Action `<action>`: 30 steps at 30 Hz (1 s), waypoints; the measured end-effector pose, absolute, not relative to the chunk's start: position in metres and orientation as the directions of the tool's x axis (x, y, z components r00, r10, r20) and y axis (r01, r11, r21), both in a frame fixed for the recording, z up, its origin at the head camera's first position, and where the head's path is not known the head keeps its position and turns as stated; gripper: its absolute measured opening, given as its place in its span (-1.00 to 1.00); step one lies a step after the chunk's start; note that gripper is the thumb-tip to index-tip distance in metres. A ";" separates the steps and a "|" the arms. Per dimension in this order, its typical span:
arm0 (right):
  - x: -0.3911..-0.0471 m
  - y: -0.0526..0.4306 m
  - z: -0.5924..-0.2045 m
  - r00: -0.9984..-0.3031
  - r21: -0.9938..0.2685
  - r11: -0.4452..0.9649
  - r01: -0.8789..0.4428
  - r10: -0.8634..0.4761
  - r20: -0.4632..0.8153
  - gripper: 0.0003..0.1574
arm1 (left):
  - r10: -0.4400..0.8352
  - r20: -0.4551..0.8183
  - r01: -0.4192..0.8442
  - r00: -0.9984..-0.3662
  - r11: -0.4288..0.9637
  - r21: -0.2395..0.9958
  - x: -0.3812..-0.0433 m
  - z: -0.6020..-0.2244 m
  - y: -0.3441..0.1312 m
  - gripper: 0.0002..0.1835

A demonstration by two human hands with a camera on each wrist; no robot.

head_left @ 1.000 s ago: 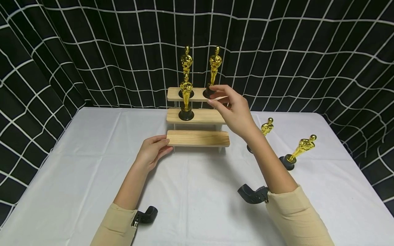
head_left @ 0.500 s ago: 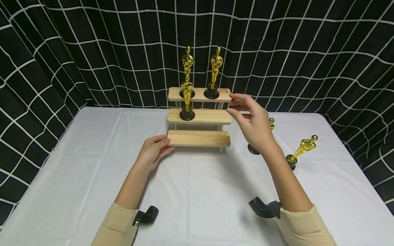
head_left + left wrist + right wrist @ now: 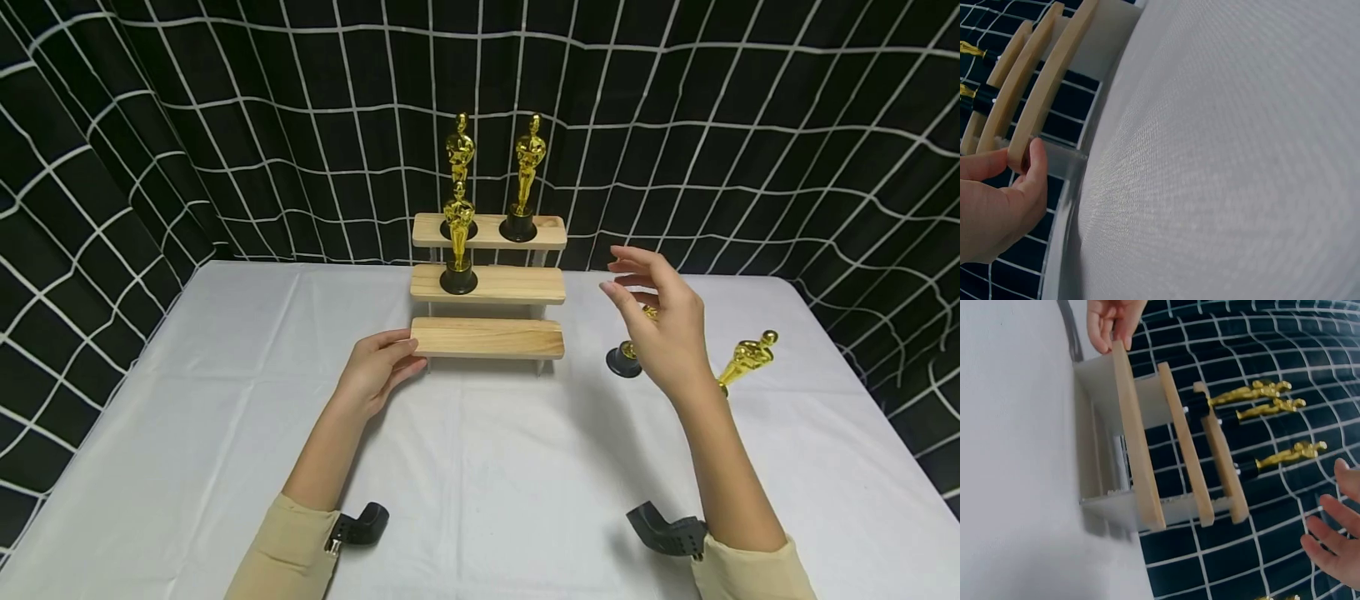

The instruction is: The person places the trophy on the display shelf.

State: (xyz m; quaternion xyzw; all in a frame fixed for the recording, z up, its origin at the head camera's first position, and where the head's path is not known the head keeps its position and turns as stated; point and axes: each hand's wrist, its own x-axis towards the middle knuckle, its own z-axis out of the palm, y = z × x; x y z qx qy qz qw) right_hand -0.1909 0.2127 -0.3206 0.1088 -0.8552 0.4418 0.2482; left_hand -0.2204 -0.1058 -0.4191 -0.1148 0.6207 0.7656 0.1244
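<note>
My left hand [image 3: 373, 371] pinches the left end of the lowest board of a three-step wooden display stand [image 3: 487, 337], thumb on one face and fingers on the other. Two gold trophy statuettes on black bases stand upright on the top step, one at left [image 3: 460, 150] and one at right [image 3: 527, 167]. A third statuette [image 3: 459, 233] stands on the left of the middle step. My right hand [image 3: 667, 325] hovers right of the stand, fingers loosely bent and apart, holding nothing. Behind it, a partly hidden statuette [image 3: 624, 360] leans on the table.
Another tilted statuette [image 3: 748, 354] lies further right, its base hidden by my right forearm. A white cloth [image 3: 480, 483] covers the table. Black curtain with white netting [image 3: 322, 133] rises behind and at both sides. Each sleeve carries a black camera mount [image 3: 667, 529].
My right hand has come away from the statuette at the right of the top step and moved right and slightly down. The left hand has stayed on the stand.
</note>
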 end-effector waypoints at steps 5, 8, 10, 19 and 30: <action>-0.189 0.222 -0.325 -0.828 -0.689 0.603 -0.401 0.082 0.554 -0.52 | 0.049 -0.328 -0.331 -0.943 -0.204 0.921 -0.220 -0.420 -0.105 -0.49; -0.188 0.226 -0.329 -0.811 -0.677 0.619 -0.398 0.107 0.575 -0.52 | 0.047 -0.330 -0.333 -0.943 -0.205 0.920 -0.220 -0.420 -0.104 -0.49; -0.188 0.228 -0.332 -0.802 -0.673 0.626 -0.395 0.123 0.585 -0.52 | 0.045 -0.331 -0.333 -0.943 -0.206 0.920 -0.220 -0.420 -0.104 -0.49; -0.188 0.238 -0.337 -0.785 -0.674 0.636 -0.375 0.169 0.596 -0.52 | 0.048 -0.330 -0.333 -0.943 -0.208 0.920 -0.219 -0.419 -0.104 -0.49; -0.194 0.252 -0.348 -0.847 -0.764 0.576 -0.289 0.218 0.485 -0.44 | 0.046 -0.335 -0.337 -0.941 -0.206 0.919 -0.219 -0.419 -0.106 -0.49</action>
